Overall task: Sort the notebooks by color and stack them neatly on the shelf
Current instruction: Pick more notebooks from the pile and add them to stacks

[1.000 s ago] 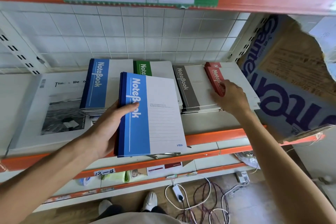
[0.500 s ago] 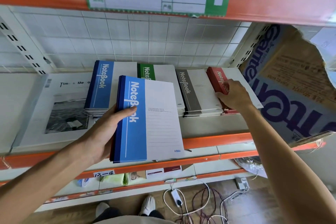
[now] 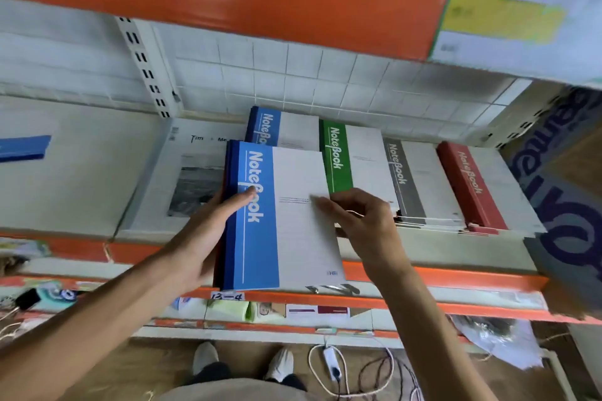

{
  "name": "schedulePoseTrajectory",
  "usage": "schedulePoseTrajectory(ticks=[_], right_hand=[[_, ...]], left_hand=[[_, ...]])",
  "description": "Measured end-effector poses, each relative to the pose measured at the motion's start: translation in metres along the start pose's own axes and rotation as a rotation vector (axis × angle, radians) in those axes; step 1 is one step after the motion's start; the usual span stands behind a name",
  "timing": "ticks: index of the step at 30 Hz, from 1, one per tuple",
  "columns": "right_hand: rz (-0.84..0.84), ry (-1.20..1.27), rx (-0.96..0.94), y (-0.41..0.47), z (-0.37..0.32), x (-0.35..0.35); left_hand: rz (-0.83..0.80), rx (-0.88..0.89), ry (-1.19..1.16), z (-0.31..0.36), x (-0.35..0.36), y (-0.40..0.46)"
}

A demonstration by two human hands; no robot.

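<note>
- Head view: a batch of blue notebooks (image 3: 277, 218) is held above the front edge of the shelf (image 3: 439, 277). Its long axis runs from the near edge towards the back wall, tilted slightly left at the far end, with the blue spine band on the left and the "NoteBook" lettering reading along that axis.
- Behind it on the shelf lie four stacks side by side, long axes also running front to back: a blue stack (image 3: 280, 127), a green stack (image 3: 355, 159), a grey stack (image 3: 420, 185) and a red stack (image 3: 482, 189).
- The held batch covers most of the blue stack and the near left corner of the green one. How many notebooks are in the hands cannot be counted; only a dark blue edge shows on the left.
- The frame is blurred by motion, so small print on the covers is unreadable. A white booklet (image 3: 189, 179) lies left of the stacks, its title partly hidden.
- The left hand (image 3: 208, 231) grips the spine side, thumb lying across the blue band, fingers under and out of sight.
- The right hand (image 3: 361, 221) pinches the right edge of the cover, thumb on top, other fingers curled beneath it.
- Both forearms reach up from the bottom of the frame.
</note>
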State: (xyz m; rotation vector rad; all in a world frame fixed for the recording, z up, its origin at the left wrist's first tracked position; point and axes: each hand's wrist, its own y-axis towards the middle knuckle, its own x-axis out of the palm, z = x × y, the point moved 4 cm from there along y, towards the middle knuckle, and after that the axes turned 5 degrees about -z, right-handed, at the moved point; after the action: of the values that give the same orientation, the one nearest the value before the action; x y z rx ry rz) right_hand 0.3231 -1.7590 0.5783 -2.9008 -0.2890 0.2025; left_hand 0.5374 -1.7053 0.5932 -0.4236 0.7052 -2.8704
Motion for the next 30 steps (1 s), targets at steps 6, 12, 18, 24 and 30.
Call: schedulePoseTrajectory(ticks=[6,12,18,24,30], right_hand=[[-0.049,0.155,0.089,0.024,-0.003,0.024],[0.130,0.193,0.112,0.095,-0.019,0.012],[0.171,0.096,0.148,0.126,-0.027,0.022],[0.259,-0.094,0.138,0.138,-0.017,0.024],[0.404,-1.076,-0.160,0.117,-0.046,0.038]], left_hand=[[0.140,-0.023,-0.087,0.004,-0.055,-0.010],[0.224,-0.024,-0.136,0.020,-0.108,-0.012],[0.248,-0.036,-0.127,0.030,-0.143,-0.017],[0.211,-0.087,-0.120,0.020,-0.160,-0.020],[0.091,-0.071,-0.127,0.021,-0.162,-0.020]])
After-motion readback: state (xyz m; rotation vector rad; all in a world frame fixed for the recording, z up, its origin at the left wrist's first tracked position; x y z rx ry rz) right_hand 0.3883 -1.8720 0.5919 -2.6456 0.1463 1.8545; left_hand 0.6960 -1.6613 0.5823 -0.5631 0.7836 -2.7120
